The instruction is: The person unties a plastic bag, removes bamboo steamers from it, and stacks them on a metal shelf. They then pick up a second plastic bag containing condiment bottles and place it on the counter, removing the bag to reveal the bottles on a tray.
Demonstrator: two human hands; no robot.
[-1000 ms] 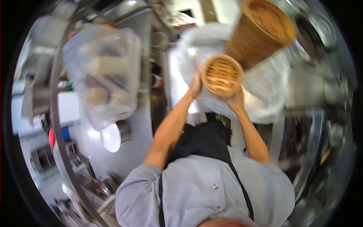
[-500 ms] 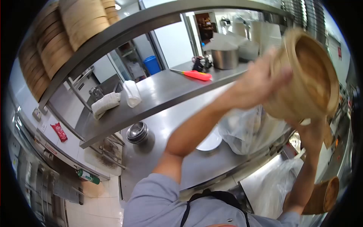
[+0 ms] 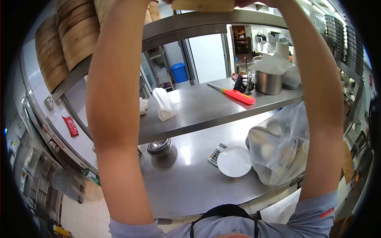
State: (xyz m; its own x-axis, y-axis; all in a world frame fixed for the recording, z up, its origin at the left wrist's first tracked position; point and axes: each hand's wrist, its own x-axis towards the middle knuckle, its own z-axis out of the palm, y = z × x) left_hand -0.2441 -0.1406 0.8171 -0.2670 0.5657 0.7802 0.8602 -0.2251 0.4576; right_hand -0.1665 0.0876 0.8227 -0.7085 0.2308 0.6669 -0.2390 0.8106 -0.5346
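Both my arms reach up to the top edge of the head view. A bamboo steamer [image 3: 203, 5] shows there only by its lower side, level with the upper steel shelf [image 3: 186, 28]. My left hand [image 3: 167, 1] and my right hand [image 3: 245, 3] are closed on its two sides, though most of each hand is cut off by the frame. Stacked bamboo steamers [image 3: 77, 37] stand on the same shelf at the left, beyond my left forearm.
On the middle shelf lie a white wrapped roll [image 3: 162, 104], a red-orange lighter [image 3: 240, 96] and a metal pot [image 3: 269, 82]. The worktop below holds metal bowls [image 3: 158, 146], a calculator [image 3: 215, 154], a white plate [image 3: 234, 162] and a filled plastic bag [image 3: 278, 154].
The steamer has gone from the right side up and left to the top middle, carried by both hands. My view has shifted, uncovering the calculator and plate.
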